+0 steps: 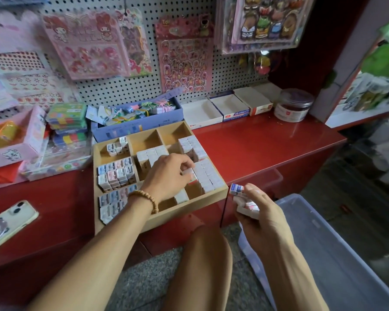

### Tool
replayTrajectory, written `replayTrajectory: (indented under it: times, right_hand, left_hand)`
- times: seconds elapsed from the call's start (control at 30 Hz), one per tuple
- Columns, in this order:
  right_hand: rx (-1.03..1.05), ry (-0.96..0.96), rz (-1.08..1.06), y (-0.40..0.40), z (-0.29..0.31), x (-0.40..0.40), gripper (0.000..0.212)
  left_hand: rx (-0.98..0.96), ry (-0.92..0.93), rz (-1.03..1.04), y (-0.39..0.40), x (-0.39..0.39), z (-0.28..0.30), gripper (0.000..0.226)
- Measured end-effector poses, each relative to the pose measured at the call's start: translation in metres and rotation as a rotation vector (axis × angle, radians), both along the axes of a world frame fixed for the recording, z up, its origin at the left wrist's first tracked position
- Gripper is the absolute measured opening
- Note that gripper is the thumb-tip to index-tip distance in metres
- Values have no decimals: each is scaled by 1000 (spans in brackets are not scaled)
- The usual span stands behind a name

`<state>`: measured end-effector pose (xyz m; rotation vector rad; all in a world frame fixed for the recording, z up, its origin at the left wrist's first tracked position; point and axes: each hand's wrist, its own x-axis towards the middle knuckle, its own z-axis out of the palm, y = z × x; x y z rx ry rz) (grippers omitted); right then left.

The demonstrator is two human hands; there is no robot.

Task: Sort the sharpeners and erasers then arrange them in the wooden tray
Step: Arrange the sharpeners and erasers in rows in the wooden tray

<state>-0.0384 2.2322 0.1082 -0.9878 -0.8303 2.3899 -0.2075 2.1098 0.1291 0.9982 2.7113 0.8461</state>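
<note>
Erasers point(206, 173) are what I'm slotting right now, and from the head view the wooden tray point(213, 196) sits on the red counter point(267, 142) dead centre, with its near-right corner poking over the counter edge. Its left-hand compartments, round 9 o'clock in the tray, are packed with what look like little boxed sharpeners point(117, 171), and the middle and right ones hold white boxed erasers stood on end.

My left hand point(166, 176) is reaching in over the middle of the tray, fingertips pinching one eraser box point(190, 172) at the edge of the right-hand block. My right hand point(259, 217) hangs off the tray's corner, about 4 o'clock from it, curled round a small stack of boxes point(245, 204), with one more pinched at the fingertips on top.

How I'd do this bit well, my guess anyway: keep the box upright and the same way round as its neighbours, press it snug against the row so no gap opens, and fill the bare pocket at the tray's near edge next. Feed one box at a time from the right hand, or the stack will slip. Go easy on pushing down too, with that corner overhanging.

A phone point(9, 221) lies at 8 o'clock and a clear bin point(337, 254) at 4 o'clock on the floor.
</note>
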Motion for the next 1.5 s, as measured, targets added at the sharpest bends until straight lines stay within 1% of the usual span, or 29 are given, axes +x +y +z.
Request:
replayTrajectory:
  times: [0.07, 0.23, 0.33, 0.47, 0.53, 0.6, 0.7, 0.77, 0.83, 0.87, 0.93, 0.97, 1.07, 1.13, 1.2, 1.27, 1.4, 1.5]
  right_hand:
    - [0, -18, -13, 1, 2, -1, 8]
    - [69, -51, 21, 5, -1, -3, 12]
    - [124, -29, 53, 6, -2, -4, 18]
    - [127, 1, 65, 8, -7, -7, 20]
    - [111, 18, 73, 8, -9, -8, 21]
    - [94, 29, 85, 8, -10, -10, 22]
    - [88, 40, 90, 6, -8, -14, 25]
    - [86, 49, 89, 4, -4, -18, 28]
    - [78, 71, 92, 1, 0, -23, 31]
    - [80, 81, 91, 0, 2, -25, 33]
    - [89, 89, 80, -2, 4, -28, 36]
    - [94, 89, 74, -3, 5, -29, 35]
    - [92, 32, 77, -5, 8, -30, 27]
    - [21, -10, 46, -4, 10, -30, 17]
    - [-88, -3, -5, -1, 14, -29, 11]
    - [-126, 9, -14, 3, 14, -28, 12]
    - [-21, 1, 33, 10, 6, -27, 22]
    - [30, 24, 63, 13, 6, -27, 13]
  left_hand:
    - [-74, 67, 8, 8, -10, -1, 13]
    - [-211, 196, -2, 26, -27, -8, 10]
    - [-263, 210, -12, 31, -31, -14, 11]
    - [-240, 244, -26, 32, -32, -23, 9]
    - [-225, 242, -25, 31, -31, -24, 13]
    - [-148, 221, 0, 30, -30, -23, 18]
    - [146, 140, 69, 29, -18, -12, 9]
    - [280, -56, 16, 28, -3, -2, 11]
    - [329, -303, -97, 28, 12, 3, 9]
    - [332, -365, -141, 27, 17, 3, 9]
    - [336, -390, -185, 25, 25, 1, 16]
    - [350, -403, -191, 25, 27, 1, 16]
    - [406, -450, -157, 24, 27, 5, 13]
    - [410, -422, -115, 22, 19, 10, 14]
    - [379, -341, -74, 20, 6, 15, 18]
    - [318, -242, -32, 18, -9, 18, 18]
    - [165, -47, 58, 19, -38, 20, 12]
    - [63, 33, 72, 24, -58, 16, 14]
